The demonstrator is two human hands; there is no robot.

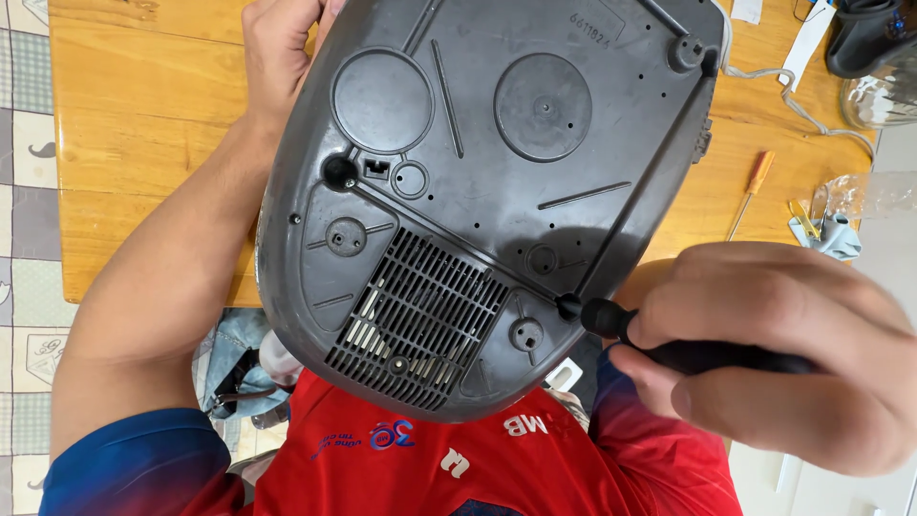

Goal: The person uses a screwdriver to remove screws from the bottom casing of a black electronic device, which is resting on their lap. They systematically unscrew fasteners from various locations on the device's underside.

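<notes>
A wooden table [143, 86] carries the work, and over its near edge, tipped toward the person's chest, stands a big grey appliance base [478, 191], its underside turned up to the camera. Its long axis runs from the near edge of the table toward the far one, vent grille [420, 320] at the near end, two round embossed discs at the far end.

The left hand [277, 57] grips the housing's far left rim, fingers curled over the edge, bracing it. The right hand [774, 354] is closed around a black-handled screwdriver [688, 349], which lies nearly level, pointing left. Its tip sits in a recessed screw hole [569, 306] at the near right of the base, where two raised ribs meet. So the right hand is much the nearer to that hole.

An orange-handled screwdriver [755, 186] lies well apart, toward the table's right edge.
</notes>
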